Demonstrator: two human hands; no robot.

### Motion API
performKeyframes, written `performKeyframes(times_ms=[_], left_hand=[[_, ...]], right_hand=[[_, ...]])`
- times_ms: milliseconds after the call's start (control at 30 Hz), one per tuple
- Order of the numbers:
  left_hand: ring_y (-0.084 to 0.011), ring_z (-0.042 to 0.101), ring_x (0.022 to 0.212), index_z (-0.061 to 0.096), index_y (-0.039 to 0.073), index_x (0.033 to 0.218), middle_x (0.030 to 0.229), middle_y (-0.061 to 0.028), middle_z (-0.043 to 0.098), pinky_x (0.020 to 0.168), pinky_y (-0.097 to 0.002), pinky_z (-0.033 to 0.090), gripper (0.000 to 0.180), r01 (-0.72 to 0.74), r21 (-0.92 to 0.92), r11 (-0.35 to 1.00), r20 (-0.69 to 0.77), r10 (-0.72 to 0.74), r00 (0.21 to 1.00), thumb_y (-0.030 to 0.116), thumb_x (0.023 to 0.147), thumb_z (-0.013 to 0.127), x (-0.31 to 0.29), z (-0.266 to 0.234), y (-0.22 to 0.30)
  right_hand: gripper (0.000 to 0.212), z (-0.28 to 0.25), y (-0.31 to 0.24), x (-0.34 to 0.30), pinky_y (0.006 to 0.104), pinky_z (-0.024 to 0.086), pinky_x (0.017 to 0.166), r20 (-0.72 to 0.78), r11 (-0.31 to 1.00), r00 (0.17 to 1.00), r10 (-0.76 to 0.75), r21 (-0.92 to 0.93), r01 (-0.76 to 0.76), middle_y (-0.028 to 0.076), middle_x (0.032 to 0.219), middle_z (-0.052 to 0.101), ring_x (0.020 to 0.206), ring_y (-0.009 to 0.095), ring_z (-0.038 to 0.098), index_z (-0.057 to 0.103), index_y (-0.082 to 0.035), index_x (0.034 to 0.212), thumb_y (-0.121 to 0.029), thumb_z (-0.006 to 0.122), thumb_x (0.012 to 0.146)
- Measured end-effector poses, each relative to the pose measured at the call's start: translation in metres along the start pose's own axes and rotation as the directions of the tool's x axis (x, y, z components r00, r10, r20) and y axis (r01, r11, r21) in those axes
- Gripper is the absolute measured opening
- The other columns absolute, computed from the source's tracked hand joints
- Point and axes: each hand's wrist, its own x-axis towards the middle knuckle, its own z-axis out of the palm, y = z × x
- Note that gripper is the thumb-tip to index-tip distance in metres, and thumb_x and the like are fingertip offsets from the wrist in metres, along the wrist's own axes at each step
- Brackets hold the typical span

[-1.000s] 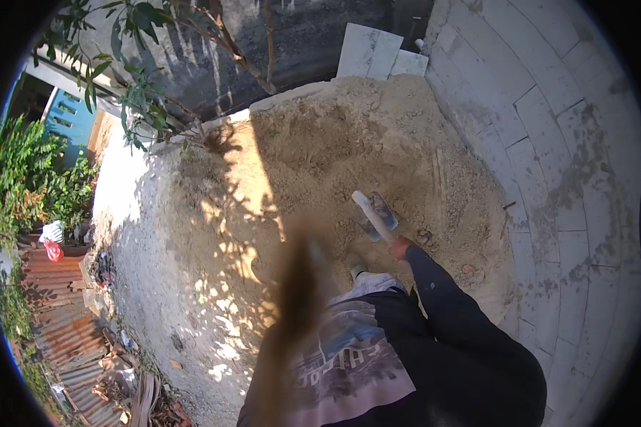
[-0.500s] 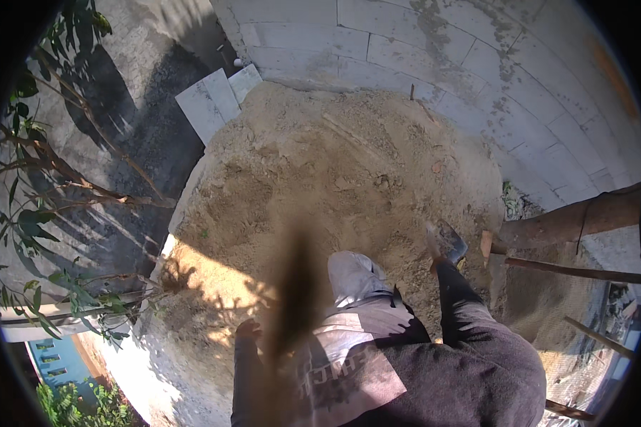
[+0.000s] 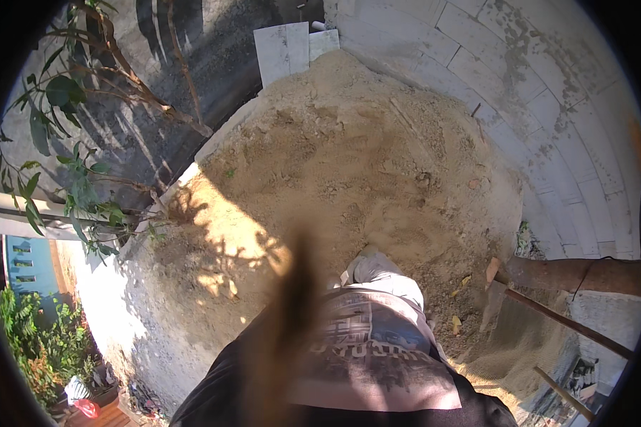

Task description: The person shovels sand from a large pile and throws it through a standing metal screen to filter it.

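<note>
Neither of my hands shows now; dark sleeves at the lower edge are all I see of my arms. Below me are my printed shirt (image 3: 377, 334) and pale trouser leg (image 3: 384, 270), over a large heap of loose brown sand (image 3: 320, 164). Its surface is uneven, with hollows and small lumps. A blurred brown upright shape (image 3: 292, 306), very close to the camera, hides part of the sand and my left side; I cannot tell what it is.
A pale block wall (image 3: 534, 135) curves along the far right. White flat boards (image 3: 283, 53) stand behind the heap. Leafy branches (image 3: 132, 78) reach in from the left. At the right are a log (image 3: 577, 276), a wooden pole (image 3: 570, 315) and a sloping mesh screen (image 3: 513, 341).
My body has straightened and the view has swung. Both hands have left the picture; half a second ago the right was low by a grey-bladed tool, the left beside my body.
</note>
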Motion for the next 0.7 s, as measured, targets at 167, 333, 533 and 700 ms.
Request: performKeyframes(times_ms=[167, 333, 533, 700], left_hand=[[-0.0257, 0.064, 0.063, 0.068, 0.005, 0.087, 0.078, -0.0128, 0.065, 0.066, -0.0360, 0.052, 0.031, -0.837, 0.528, -0.141, 0.438, 0.890, 0.126, 0.034, 0.083, 0.058, -0.019, 0.032, 0.070], [-0.0206, 0.063, 0.059, 0.067, 0.004, 0.087, 0.069, -0.0086, 0.063, 0.058, -0.0357, 0.050, 0.031, -0.745, 0.237, 0.623, 0.257, 0.700, 0.667, 0.034, 0.081, 0.057, -0.042, 0.037, 0.190], [-0.0130, 0.059, 0.057, 0.065, 0.007, 0.094, 0.075, -0.0018, 0.064, 0.053, -0.0278, 0.049, 0.012, -0.580, -0.237, 0.779, -0.071, 0.582, 0.810, 0.017, 0.088, 0.060, -0.053, -0.036, 0.237], [-0.0132, 0.061, 0.083, 0.063, 0.004, 0.119, 0.098, -0.0077, 0.067, 0.074, -0.0278, 0.051, 0.037, -0.747, -0.058, 0.662, 0.088, 0.749, 0.657, 0.027, 0.090, 0.063, -0.184, -0.001, 0.389]], right_hand=[[0.023, -0.010, -0.035, 0.009, 0.0431, 0.056, 0.068, -0.021, 0.999, 0.999, -0.043, -0.029, 0.042, 0.017, 0.083, 0.071, 0.084, 0.030, 0.070, 0.071, -0.005, 0.087, -0.022, 0.056, 0.085], [0.022, -0.047, -0.067, 0.033, 0.0427, 0.055, 0.069, -0.044, 0.997, 0.997, -0.065, -0.036, 0.064, 0.016, 0.082, 0.070, 0.082, 0.030, 0.070, 0.071, -0.007, 0.086, -0.022, 0.056, 0.084], [0.021, -0.126, -0.199, 0.100, 0.0421, 0.055, 0.069, 0.258, 0.299, 0.688, -0.678, -0.758, 0.579, 0.016, 0.080, 0.070, 0.079, 0.030, 0.070, 0.071, -0.008, 0.084, -0.023, 0.056, 0.083], [0.024, -0.250, -0.349, 0.108, 0.0413, 0.053, 0.064, -0.179, 0.791, 0.771, -0.611, -0.116, 0.601, 0.016, 0.075, 0.067, 0.068, 0.027, 0.067, 0.067, 0.003, 0.087, -0.019, 0.057, 0.086]])
